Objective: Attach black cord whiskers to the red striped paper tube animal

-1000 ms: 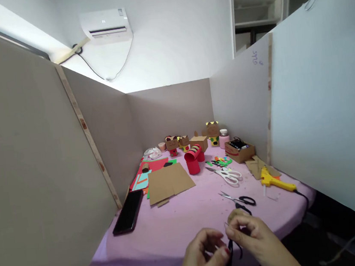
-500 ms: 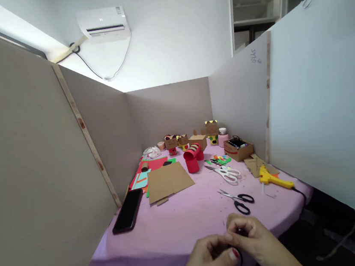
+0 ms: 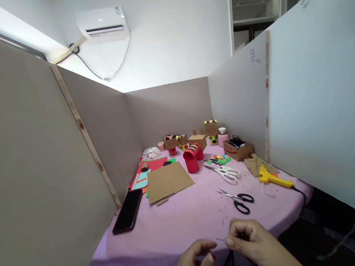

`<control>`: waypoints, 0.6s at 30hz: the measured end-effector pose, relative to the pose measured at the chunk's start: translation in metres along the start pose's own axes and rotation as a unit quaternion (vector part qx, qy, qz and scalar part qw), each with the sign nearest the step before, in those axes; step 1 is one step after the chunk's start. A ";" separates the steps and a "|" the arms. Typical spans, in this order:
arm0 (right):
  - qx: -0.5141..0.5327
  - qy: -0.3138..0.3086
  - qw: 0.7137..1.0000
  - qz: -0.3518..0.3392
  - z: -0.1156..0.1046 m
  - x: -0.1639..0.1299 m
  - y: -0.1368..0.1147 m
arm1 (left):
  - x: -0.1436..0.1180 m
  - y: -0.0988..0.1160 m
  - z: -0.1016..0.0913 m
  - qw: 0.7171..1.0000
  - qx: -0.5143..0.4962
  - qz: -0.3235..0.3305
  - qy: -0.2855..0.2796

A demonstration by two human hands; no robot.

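Both hands are low at the near edge of the bench [image 3: 175,224]; my right hand [image 3: 254,244] has its fingers curled in narrow, thumb and forefinger pinched on a dark strip [image 3: 228,265]; the strip hangs down from that pinch, just below and between the two hands, over the bench edge; what it is made of I cannot tell, it is dark and blurred. My left hand [image 3: 193,264] sits just left of the strip, fingers half curled, thumb tip close to the forefinger; I cannot tell whether it is touching the strip or holding anything. A thin pale sliver shows between the two thumbs, too small to name.

Beyond the right hand, near but apart from it, lie the black scissors [image 3: 239,201], blades pointing left and away; farther on are the white scissors [image 3: 226,173]; to the right, by the partition, the yellow glue gun [image 3: 273,178] with its cord running off the bench edge. Left of centre a flat cardboard sheet [image 3: 168,180] lies on coloured paper; a black phone [image 3: 128,211] rests against the left partition; a red tube [image 3: 192,159] stands mid-bench, upright with a striped piece on top; small cardboard figures line the back wall, well apart from the hands.
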State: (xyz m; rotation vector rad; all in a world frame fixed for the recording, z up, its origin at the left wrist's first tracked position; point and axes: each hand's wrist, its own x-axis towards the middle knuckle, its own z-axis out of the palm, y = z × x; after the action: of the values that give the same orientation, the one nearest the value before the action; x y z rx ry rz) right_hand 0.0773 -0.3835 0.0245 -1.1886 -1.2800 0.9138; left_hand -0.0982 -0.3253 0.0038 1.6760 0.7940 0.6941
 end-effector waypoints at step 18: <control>0.034 0.017 0.998 0.041 0.005 -0.002 0.002 | 0.004 -0.011 0.024 0.979 -0.186 -0.010 -0.080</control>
State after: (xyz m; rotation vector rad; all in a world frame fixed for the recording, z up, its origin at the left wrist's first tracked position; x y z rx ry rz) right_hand 0.0727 -0.3845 0.0220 -1.2055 -1.1709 0.9843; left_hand -0.0786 -0.3342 -0.0117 1.3628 0.5277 0.6394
